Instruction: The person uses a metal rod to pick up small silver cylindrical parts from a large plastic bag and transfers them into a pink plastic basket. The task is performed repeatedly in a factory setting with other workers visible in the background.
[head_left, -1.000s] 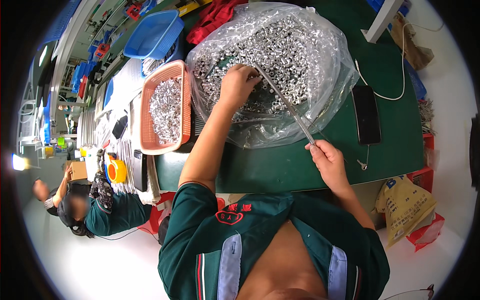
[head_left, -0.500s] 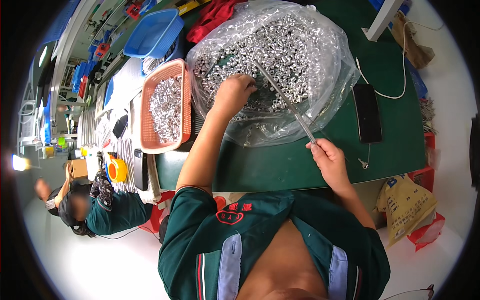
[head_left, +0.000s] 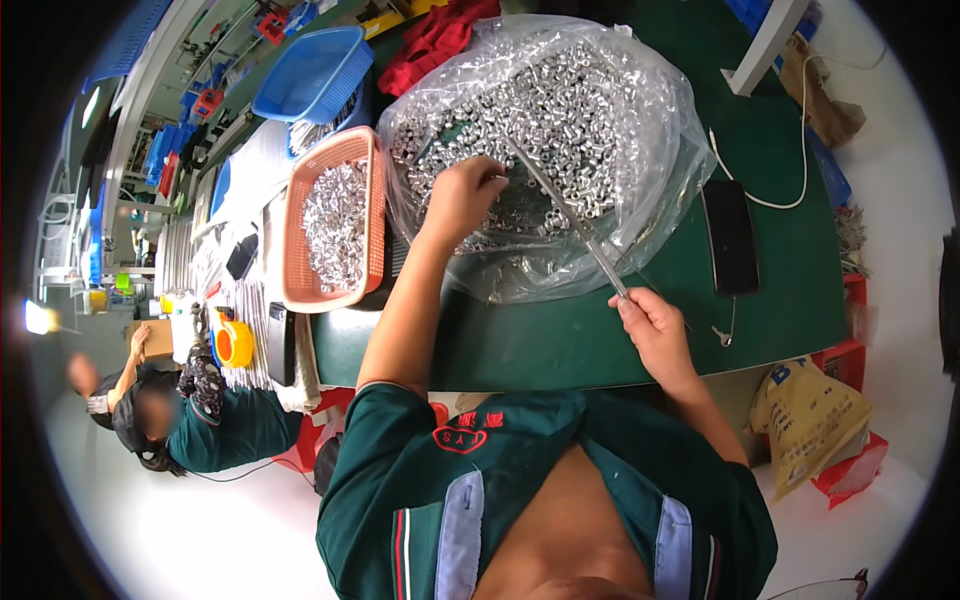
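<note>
Toward the far edge of the green desk (head_left: 560, 340), your left hand (head_left: 462, 195) was down in the clear plastic bag (head_left: 650, 200) of small silver metal sleeves (head_left: 580, 110), fingers curled together on the heap; whether a sleeve sat pinched between them could not be told. Your right hand (head_left: 655, 330), nearer the desk's front edge, was clamped on the lower end of a thin metal rod (head_left: 570, 220), which slanted up and away so that its tip lay among the sleeves just beside your left hand.

At the desk's left edge stood an orange basket (head_left: 300, 240) holding more silver parts, touching the bag's side. A black phone (head_left: 730, 235) lay toward the right edge, a white cable (head_left: 790, 190) looping beyond it.

Several things could have gone wrong from there. The rod's tip could have snagged or pierced the thin plastic, and a torn bag would have let sleeves roll over the desk and off its edge. Held only at one end, the rod could have dipped, so any sleeves on it would slide off. A careless sweep could also have pushed the crumpled bag toward the phone.
</note>
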